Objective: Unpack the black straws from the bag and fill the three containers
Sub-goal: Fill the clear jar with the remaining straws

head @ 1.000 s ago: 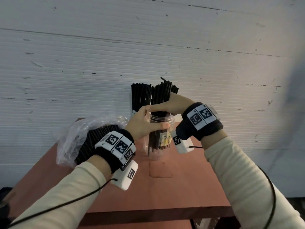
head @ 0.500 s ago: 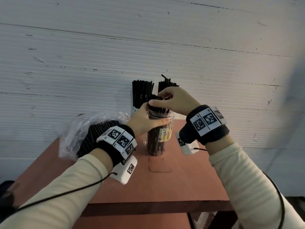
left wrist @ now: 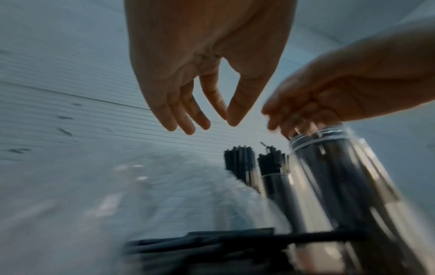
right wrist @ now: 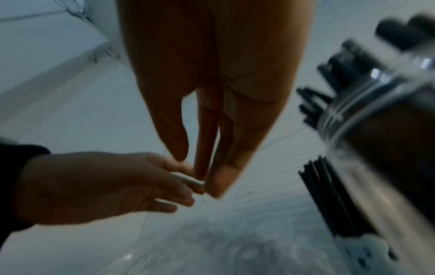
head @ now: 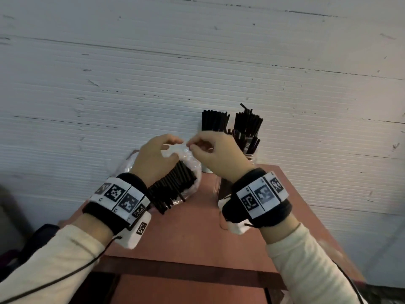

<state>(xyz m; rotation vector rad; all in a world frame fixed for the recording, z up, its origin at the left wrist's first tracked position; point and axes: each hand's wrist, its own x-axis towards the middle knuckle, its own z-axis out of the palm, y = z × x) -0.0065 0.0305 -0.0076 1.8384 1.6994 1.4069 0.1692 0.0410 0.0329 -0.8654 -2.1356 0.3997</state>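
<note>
Three containers point(head: 247, 137) of straws, one bag point(head: 192, 163), two hands point(head: 153, 159).

Clear crinkled plastic forms the bag point(head: 192, 160); glossy transparent plastic the jar point(left wrist: 341, 167); straws point(head: 173, 185) look matt black.

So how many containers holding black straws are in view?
3. A clear jar nearest, partly behind the right hand; a second clear jar behind it by the wall; a white container left of that one. More may be hidden.
</note>
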